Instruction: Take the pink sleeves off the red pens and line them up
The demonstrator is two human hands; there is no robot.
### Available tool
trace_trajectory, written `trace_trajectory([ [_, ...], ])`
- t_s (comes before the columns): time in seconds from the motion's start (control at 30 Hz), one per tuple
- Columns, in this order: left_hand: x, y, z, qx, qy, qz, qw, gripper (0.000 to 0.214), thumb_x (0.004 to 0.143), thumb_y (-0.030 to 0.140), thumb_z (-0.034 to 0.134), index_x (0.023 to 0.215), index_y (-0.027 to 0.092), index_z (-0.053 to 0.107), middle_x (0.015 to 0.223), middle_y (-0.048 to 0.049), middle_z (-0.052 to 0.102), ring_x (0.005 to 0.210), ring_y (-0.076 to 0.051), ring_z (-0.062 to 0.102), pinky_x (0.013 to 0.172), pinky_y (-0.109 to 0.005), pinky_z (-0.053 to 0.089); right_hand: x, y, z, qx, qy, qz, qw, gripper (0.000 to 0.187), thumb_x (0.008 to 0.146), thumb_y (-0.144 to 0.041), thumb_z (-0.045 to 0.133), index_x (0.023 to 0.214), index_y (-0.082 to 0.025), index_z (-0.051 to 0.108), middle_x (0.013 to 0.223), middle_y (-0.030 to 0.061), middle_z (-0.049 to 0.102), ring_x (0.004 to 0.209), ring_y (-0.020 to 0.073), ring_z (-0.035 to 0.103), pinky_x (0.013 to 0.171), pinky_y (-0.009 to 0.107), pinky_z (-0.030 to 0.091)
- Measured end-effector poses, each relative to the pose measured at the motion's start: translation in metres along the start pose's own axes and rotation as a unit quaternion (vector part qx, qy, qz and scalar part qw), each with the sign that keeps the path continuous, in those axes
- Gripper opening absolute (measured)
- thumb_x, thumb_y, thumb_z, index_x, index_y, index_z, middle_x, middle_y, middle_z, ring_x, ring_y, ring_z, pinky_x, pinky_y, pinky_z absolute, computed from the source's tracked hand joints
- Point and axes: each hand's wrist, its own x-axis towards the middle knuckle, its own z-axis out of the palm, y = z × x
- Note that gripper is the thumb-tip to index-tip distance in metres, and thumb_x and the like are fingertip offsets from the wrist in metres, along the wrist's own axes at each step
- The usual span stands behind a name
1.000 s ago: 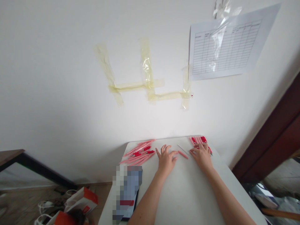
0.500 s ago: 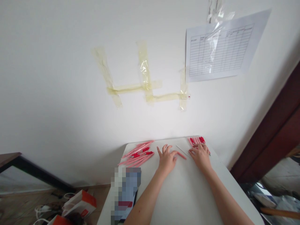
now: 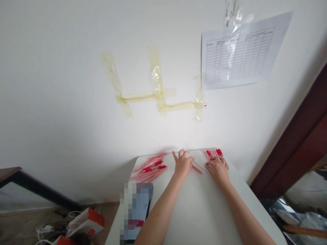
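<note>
My left hand (image 3: 183, 165) has its fingers spread above the white table (image 3: 201, 211). Its index finger reaches the upper end of a thin, pale pen refill (image 3: 199, 165). Just below lies a pink pen barrel (image 3: 197, 169), one end close to my left thumb. On the other side, my right hand (image 3: 217, 169) is closed, thumb and fingertips together near the refill's lower end; what it may hold is hidden. Beyond its knuckles is a row of pink pen parts with red grips (image 3: 214, 153), partly covered by the hand. A dark tip pokes out past its right side.
A loose pile of pink pen parts (image 3: 150, 169), some with red grips, lies at the table's left. A blurred phone-like device (image 3: 139, 211) is below it. The white wall (image 3: 163, 132) rises behind the table. Paper bags (image 3: 87, 223) stand on the floor.
My left hand has shifted slightly up and away, from the pink barrel's end to the upper end of the refill. My right hand stays nearly still.
</note>
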Motion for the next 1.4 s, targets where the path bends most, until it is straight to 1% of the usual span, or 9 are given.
trace_trajectory([
  [0.1, 0.009, -0.003, 0.006, -0.003, 0.007, -0.001, 1.000, 0.021, 0.088, 0.025, 0.066, 0.103, 0.038, 0.075, 0.138, -0.0002, 0.058, 0.144, -0.032, 0.032, 0.117, -0.079, 0.001, 0.000, 0.000, -0.001, 0.002, 0.001, -0.005, 1.000, 0.020, 0.089, -0.038, 0.061, 0.086, -0.031, 0.080, 0.115, 0.0090, 0.064, 0.121, 0.0343, 0.046, 0.102, 0.053, 0.037],
  [0.23, 0.021, -0.008, 0.017, -0.007, -0.007, 0.011, 1.000, 0.017, 0.086, 0.024, 0.069, 0.095, 0.037, 0.077, 0.135, 0.0004, 0.060, 0.143, -0.032, 0.033, 0.116, -0.079, 0.000, 0.000, 0.001, 0.000, 0.006, 0.014, -0.014, 1.000, 0.020, 0.089, -0.037, 0.061, 0.085, -0.030, 0.080, 0.113, 0.0096, 0.064, 0.119, 0.0356, 0.046, 0.100, 0.054, 0.039],
  [0.37, 0.029, -0.009, 0.025, -0.011, -0.014, 0.024, 1.000, 0.018, 0.086, 0.024, 0.069, 0.094, 0.037, 0.077, 0.135, 0.0003, 0.061, 0.143, -0.030, 0.035, 0.117, -0.077, 0.000, 0.000, 0.003, 0.002, 0.009, 0.020, -0.013, 1.000, 0.020, 0.088, -0.037, 0.062, 0.084, -0.030, 0.080, 0.113, 0.0099, 0.065, 0.118, 0.0364, 0.047, 0.097, 0.055, 0.041],
  [0.53, 0.030, -0.006, 0.030, -0.016, -0.027, 0.034, 0.999, 0.019, 0.086, 0.020, 0.066, 0.088, 0.035, 0.078, 0.136, 0.0000, 0.061, 0.143, -0.031, 0.034, 0.116, -0.078, -0.001, -0.001, 0.004, 0.002, 0.007, 0.026, -0.016, 1.000, 0.019, 0.088, -0.037, 0.062, 0.084, -0.029, 0.079, 0.112, 0.0104, 0.064, 0.118, 0.0365, 0.047, 0.094, 0.055, 0.042],
  [0.73, 0.029, -0.005, 0.033, -0.022, -0.025, 0.030, 0.999, 0.020, 0.087, 0.016, 0.062, 0.081, 0.030, 0.076, 0.135, -0.0003, 0.062, 0.142, -0.030, 0.034, 0.115, -0.079, -0.002, -0.001, 0.003, 0.000, 0.003, 0.033, -0.016, 0.999, 0.020, 0.088, -0.037, 0.062, 0.083, -0.030, 0.079, 0.111, 0.0101, 0.064, 0.117, 0.0354, 0.048, 0.094, 0.054, 0.042],
  [0.87, 0.027, -0.007, 0.029, -0.020, -0.002, 0.016, 1.000, 0.021, 0.089, 0.015, 0.059, 0.082, 0.028, 0.074, 0.134, 0.0000, 0.062, 0.142, -0.029, 0.036, 0.116, -0.078, -0.001, 0.000, 0.002, -0.001, 0.003, 0.032, -0.002, 0.999, 0.021, 0.089, -0.037, 0.060, 0.087, -0.029, 0.079, 0.113, 0.0097, 0.064, 0.117, 0.0350, 0.047, 0.094, 0.053, 0.043],
  [1.03, 0.020, -0.013, 0.018, -0.011, 0.017, -0.017, 1.000, 0.019, 0.090, 0.018, 0.059, 0.081, 0.027, 0.073, 0.136, -0.0003, 0.061, 0.143, -0.030, 0.035, 0.117, -0.078, -0.001, 0.000, 0.001, -0.002, -0.003, 0.038, 0.004, 0.999, 0.024, 0.091, -0.037, 0.057, 0.089, -0.028, 0.079, 0.117, 0.0098, 0.063, 0.118, 0.0348, 0.046, 0.093, 0.052, 0.043],
  [1.2, 0.010, -0.019, 0.008, 0.010, 0.045, -0.043, 0.998, 0.018, 0.089, 0.017, 0.061, 0.082, 0.028, 0.073, 0.136, -0.0001, 0.061, 0.143, -0.030, 0.035, 0.116, -0.079, -0.001, -0.001, 0.000, -0.001, -0.006, 0.044, 0.008, 0.999, 0.025, 0.092, -0.038, 0.055, 0.089, -0.028, 0.078, 0.116, 0.0092, 0.064, 0.117, 0.0347, 0.047, 0.093, 0.051, 0.043],
  [1.4, 0.000, -0.020, -0.003, 0.023, 0.049, -0.044, 0.998, 0.017, 0.090, 0.018, 0.061, 0.082, 0.028, 0.073, 0.137, 0.0002, 0.060, 0.143, -0.031, 0.035, 0.116, -0.079, -0.001, -0.001, -0.002, -0.001, 0.024, 0.055, -0.039, 0.997, 0.023, 0.093, -0.036, 0.055, 0.090, -0.027, 0.077, 0.114, 0.0091, 0.064, 0.117, 0.0316, 0.047, 0.096, 0.051, 0.043],
])
